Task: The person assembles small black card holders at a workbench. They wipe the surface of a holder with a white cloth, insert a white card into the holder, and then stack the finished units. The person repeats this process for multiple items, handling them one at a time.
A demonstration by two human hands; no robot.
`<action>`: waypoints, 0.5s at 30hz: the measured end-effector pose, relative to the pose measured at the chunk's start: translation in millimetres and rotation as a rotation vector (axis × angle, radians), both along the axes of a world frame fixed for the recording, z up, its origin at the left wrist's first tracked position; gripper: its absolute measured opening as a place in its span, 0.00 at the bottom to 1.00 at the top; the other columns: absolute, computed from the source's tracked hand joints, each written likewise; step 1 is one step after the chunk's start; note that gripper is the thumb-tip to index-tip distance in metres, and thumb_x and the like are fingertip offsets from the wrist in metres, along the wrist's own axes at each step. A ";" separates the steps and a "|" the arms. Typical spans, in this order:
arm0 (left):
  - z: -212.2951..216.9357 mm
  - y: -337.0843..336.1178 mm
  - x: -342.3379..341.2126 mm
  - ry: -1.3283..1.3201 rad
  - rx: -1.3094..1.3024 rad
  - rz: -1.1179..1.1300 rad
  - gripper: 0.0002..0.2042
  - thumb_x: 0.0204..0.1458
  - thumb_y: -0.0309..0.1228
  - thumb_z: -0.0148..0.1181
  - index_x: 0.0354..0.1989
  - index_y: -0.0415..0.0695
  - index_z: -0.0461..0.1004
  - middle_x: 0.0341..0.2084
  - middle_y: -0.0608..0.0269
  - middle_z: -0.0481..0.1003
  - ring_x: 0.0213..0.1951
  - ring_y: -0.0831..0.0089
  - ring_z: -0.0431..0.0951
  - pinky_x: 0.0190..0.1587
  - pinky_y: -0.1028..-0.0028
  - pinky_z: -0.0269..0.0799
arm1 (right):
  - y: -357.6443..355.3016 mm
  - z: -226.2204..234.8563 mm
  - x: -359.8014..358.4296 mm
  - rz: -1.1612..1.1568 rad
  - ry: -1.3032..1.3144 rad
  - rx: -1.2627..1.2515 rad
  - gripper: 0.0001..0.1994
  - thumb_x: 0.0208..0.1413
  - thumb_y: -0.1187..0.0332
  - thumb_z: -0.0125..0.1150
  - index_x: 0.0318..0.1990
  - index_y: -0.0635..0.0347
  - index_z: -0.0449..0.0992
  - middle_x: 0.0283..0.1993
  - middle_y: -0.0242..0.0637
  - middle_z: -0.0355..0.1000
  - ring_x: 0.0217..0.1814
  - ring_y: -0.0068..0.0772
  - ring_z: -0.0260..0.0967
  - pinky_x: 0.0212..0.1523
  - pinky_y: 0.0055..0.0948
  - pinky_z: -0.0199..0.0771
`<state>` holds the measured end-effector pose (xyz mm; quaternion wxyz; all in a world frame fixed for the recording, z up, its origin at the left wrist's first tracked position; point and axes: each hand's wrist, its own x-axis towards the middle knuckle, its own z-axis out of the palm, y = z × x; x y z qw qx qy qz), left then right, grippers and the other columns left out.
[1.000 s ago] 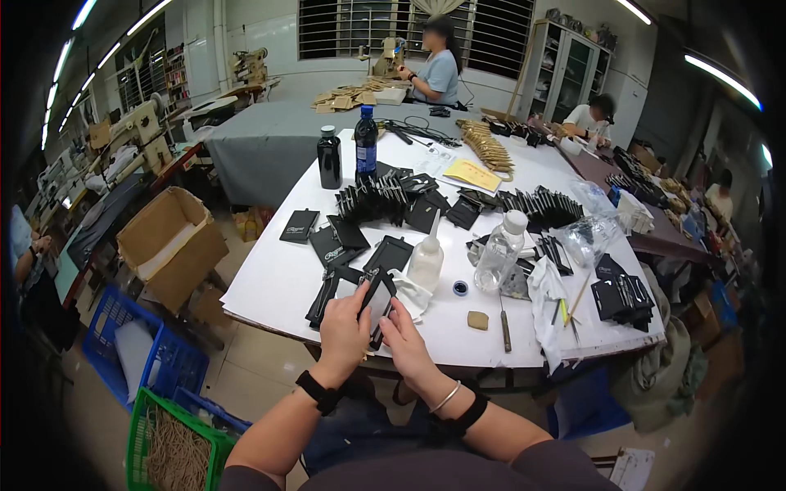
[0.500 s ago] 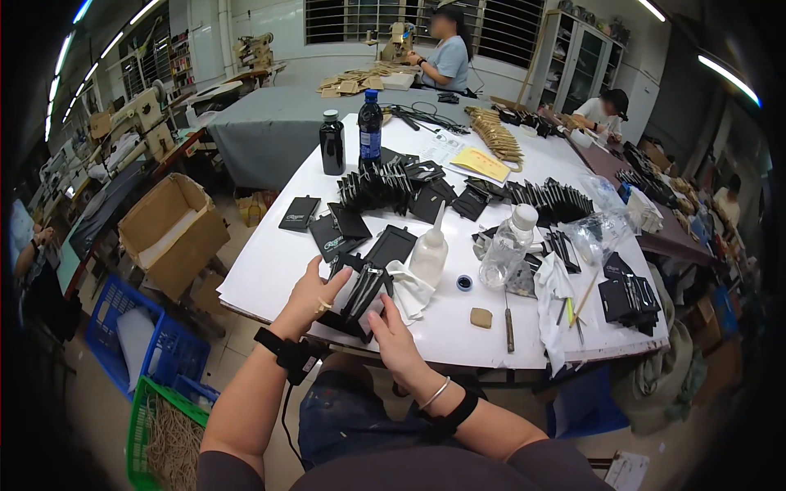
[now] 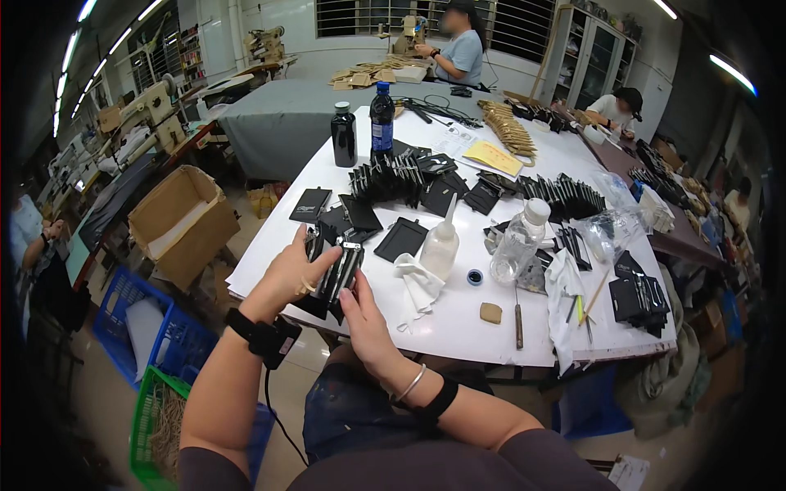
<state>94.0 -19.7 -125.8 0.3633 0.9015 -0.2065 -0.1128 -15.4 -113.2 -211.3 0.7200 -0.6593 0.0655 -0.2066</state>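
Between my two hands, at the table's near left edge, stands a stack of small black wallets (image 3: pixel 337 277) with metal strips along their upper edges. My left hand (image 3: pixel 286 274) grips the stack from the left, its thumb across the top. From the right my right hand (image 3: pixel 368 323) presses against it, thumb on the near face; its other fingers are partly hidden. Just beyond lies a flat black wallet panel (image 3: pixel 401 240). A crumpled white cloth (image 3: pixel 417 286) and a white squeeze bottle with a long nozzle (image 3: pixel 440 250) are to the right.
Rows of black wallets (image 3: pixel 389 180) stand farther back, near a dark bottle (image 3: pixel 344 135) and a blue-labelled bottle (image 3: pixel 381 123). To the right are a clear bottle (image 3: pixel 517 245), a small open pot (image 3: pixel 475 277) and a wooden-handled awl (image 3: pixel 518 327). A cardboard box (image 3: pixel 184 225) stands left of the table.
My hands have brought the wallet stack together and moved it slightly up and left, away from the flat panel and cloth. The whole view has shifted a little.
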 end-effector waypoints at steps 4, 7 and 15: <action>-33.2 21.7 15.9 -0.091 0.340 0.031 0.49 0.46 0.60 0.53 0.65 0.31 0.44 0.45 0.28 0.67 0.48 0.41 0.71 0.50 0.62 0.68 | 8.5 -24.3 26.6 0.093 0.156 0.069 0.26 0.63 0.55 0.43 0.62 0.63 0.55 0.51 0.49 0.68 0.53 0.41 0.66 0.54 0.32 0.62; -48.1 30.5 12.2 -0.184 0.325 0.101 0.51 0.44 0.62 0.54 0.66 0.36 0.44 0.45 0.31 0.66 0.46 0.42 0.72 0.48 0.60 0.69 | 7.1 -35.8 28.7 0.059 0.158 0.031 0.26 0.63 0.54 0.42 0.62 0.61 0.56 0.52 0.49 0.69 0.55 0.42 0.66 0.55 0.33 0.62; -26.1 5.9 -4.7 -0.127 0.485 0.049 0.55 0.36 0.64 0.60 0.69 0.46 0.40 0.47 0.31 0.65 0.49 0.41 0.70 0.49 0.61 0.69 | 4.6 -31.9 25.5 0.373 0.219 0.450 0.29 0.63 0.46 0.39 0.65 0.54 0.54 0.64 0.39 0.54 0.65 0.35 0.51 0.60 0.40 0.54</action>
